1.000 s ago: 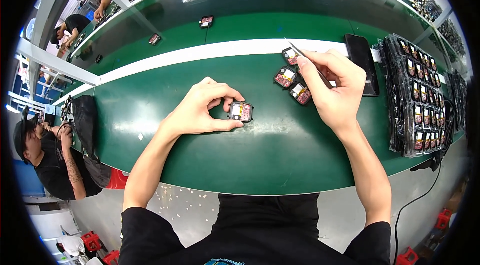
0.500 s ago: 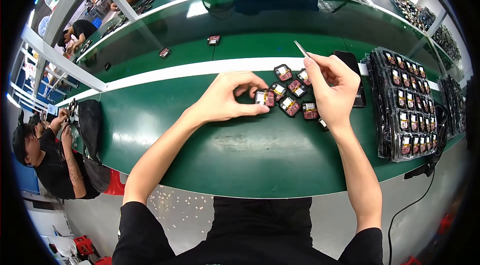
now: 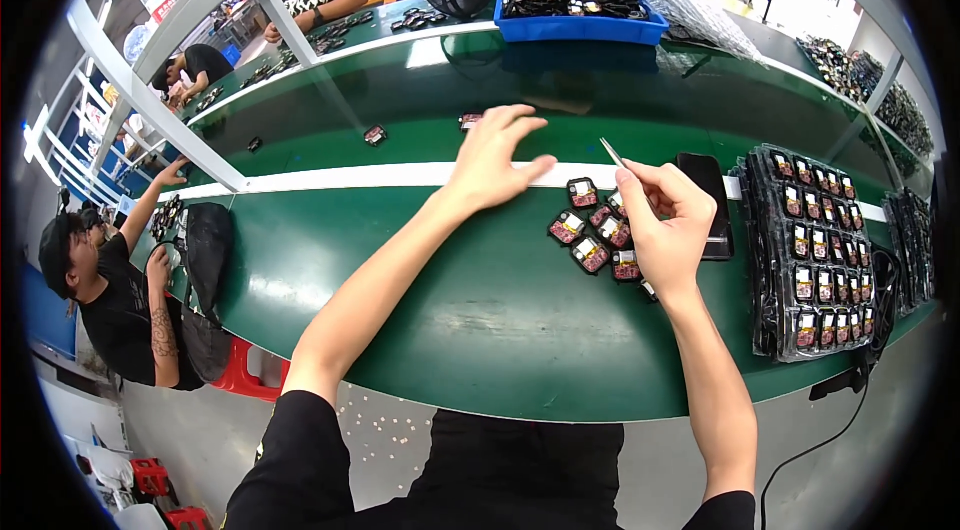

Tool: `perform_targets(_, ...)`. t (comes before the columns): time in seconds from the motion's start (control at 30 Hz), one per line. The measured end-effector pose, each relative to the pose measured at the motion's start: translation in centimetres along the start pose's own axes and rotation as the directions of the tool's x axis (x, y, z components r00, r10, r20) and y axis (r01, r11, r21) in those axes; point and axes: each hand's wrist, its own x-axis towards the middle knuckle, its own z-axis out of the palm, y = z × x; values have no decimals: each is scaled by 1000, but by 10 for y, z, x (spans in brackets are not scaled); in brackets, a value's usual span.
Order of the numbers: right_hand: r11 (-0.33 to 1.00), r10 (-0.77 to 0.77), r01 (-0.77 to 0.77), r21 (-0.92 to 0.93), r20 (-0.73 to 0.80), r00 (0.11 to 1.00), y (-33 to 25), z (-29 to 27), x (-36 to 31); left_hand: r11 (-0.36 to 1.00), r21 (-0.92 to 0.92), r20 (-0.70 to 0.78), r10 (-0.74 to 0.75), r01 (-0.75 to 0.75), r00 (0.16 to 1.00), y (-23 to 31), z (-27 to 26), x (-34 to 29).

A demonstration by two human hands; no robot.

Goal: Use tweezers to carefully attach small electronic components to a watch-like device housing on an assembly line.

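Observation:
My left hand (image 3: 492, 158) reaches over the white rail (image 3: 400, 176), fingers spread and nothing in them. Just beyond it, partly covered by the fingers, a small black-framed electronic module (image 3: 468, 122) lies on the green strip (image 3: 330, 135). My right hand (image 3: 668, 220) pinches a pair of metal tweezers (image 3: 613, 152), whose tips point up and to the left. Under and beside that hand, several similar modules (image 3: 590, 254) with reddish boards and pale labels lie in a loose cluster on the green table (image 3: 450, 330); the hand hides some of them.
A tall stack of clear trays (image 3: 810, 260) filled with modules stands at the right, next to a dark phone (image 3: 705, 205). Another module (image 3: 374, 135) lies farther left on the strip. A blue bin (image 3: 580, 28) heaped with parts sits at the back. Co-workers (image 3: 110, 290) sit along the left.
My left hand has let go of the module it held beside the cluster, opened, and moved forward to the strip. My right hand keeps the tweezers near the cluster. The view has shifted.

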Motion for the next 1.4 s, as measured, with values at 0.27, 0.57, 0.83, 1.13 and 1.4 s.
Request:
perform_targets(0.27, 997, -63, 65, -34, 58, 996, -6, 3, -8, 909, -32, -16, -416, 415, 909, -84, -9, 11)
perform_targets(0.57, 993, 86, -96, 70, 141, 986, -15, 14, -27, 883, -450, 200, -47, 134, 979, -7, -49, -51)
perform_targets(0.83, 970, 166, -222, 100, 398, 902, -37, 38, -56, 936, -344, 224, -3, 82, 975, 27, -76, -118)
perform_targets(1.13, 950, 231, -300, 87, 451, 862, -21, 44, -67, 956, -292, 253, 39, 37, 967, 14, -79, -120)
perform_targets(1.4, 976, 211, -207, -63, 495, 843, -26, 45, -75, 897, -436, 331, 79, 78, 940, 12, -78, -123)
